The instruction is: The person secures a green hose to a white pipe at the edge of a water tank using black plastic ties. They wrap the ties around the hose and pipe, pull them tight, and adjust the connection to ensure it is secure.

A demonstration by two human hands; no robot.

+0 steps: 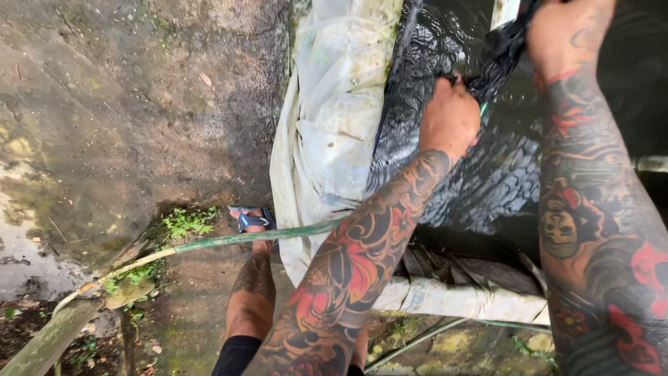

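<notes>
The fingers of the left hand (451, 115) are clenched on a fold of black netting (445, 160), which is draped over the white-lined tank rim (327, 125). The same netting is gripped higher up by the right hand (565, 31), above dark water (626, 90).

- Wet, mossy concrete ground (104, 118)
- Green hose (229, 240) lying across it
- Small weeds (186, 221) beside a blue sandal (252, 220)
- White plastic sheet (334, 118) draped over a pale frame pipe (459, 299)
</notes>
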